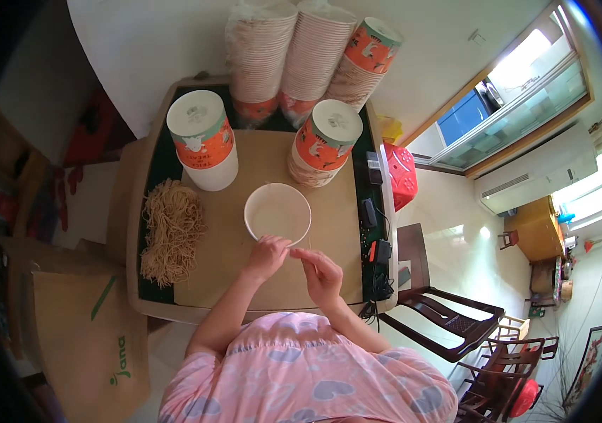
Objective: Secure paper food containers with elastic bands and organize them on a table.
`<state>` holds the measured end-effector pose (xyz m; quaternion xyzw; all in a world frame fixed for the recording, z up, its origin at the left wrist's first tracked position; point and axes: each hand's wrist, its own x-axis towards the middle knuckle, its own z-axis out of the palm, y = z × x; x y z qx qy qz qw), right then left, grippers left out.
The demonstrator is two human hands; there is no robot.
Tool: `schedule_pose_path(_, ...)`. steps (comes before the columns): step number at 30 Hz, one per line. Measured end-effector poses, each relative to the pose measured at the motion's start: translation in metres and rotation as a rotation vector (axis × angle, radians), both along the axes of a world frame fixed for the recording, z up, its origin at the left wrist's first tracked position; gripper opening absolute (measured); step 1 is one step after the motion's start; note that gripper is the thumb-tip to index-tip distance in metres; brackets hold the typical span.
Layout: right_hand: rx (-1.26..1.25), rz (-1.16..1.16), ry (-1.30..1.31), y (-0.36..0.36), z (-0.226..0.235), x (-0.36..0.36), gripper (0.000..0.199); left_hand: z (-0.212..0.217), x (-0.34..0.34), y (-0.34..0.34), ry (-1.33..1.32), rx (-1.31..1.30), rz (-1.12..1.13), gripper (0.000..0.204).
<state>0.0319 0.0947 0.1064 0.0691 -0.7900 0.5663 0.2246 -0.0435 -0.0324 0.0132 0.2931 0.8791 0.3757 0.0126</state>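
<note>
A white open paper bucket sits on the brown cardboard mat, its mouth facing up. At its near rim my left hand is closed, the fingers pinched at the edge. My right hand comes in from the right with its fingers drawn together, the tips nearly meeting the left ones. Whatever is between the right fingers is too small to make out; a thin pale line beside them looks like a strand of string. Left of the bucket lies a loose bundle of beige strings.
Upside-down orange and green paper buckets and a shorter bucket stack stand behind. Tall wrapped bucket stacks line the back. Chargers and cables run along the right table edge. A cardboard box and a dark chair flank the table.
</note>
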Motion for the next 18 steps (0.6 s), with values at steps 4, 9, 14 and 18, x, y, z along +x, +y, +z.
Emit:
schedule_pose_path(4, -0.506, 0.044, -0.133, 0.007, 0.011, 0.014, 0.02, 0.027, 0.011, -0.009, -0.015, 0.184, 0.121, 0.02)
schedule_pose_path(9, -0.925, -0.075, -0.236, 0.03, 0.018, 0.012, 0.015, 0.035, 0.019, -0.045, -0.007, 0.148, 0.132, 0.016)
schedule_pose_path(14, -0.934, 0.042, -0.369, 0.039, 0.002, 0.012, 0.013, 0.036, 0.025, -0.053, -0.082, -0.033, 0.115, 0.02)
schedule_pose_path(18, -0.732, 0.371, -0.702, 0.032, 0.002, 0.031, 0.008, 0.06, 0.026, -0.041, 0.069, -0.057, 0.134, 0.028)
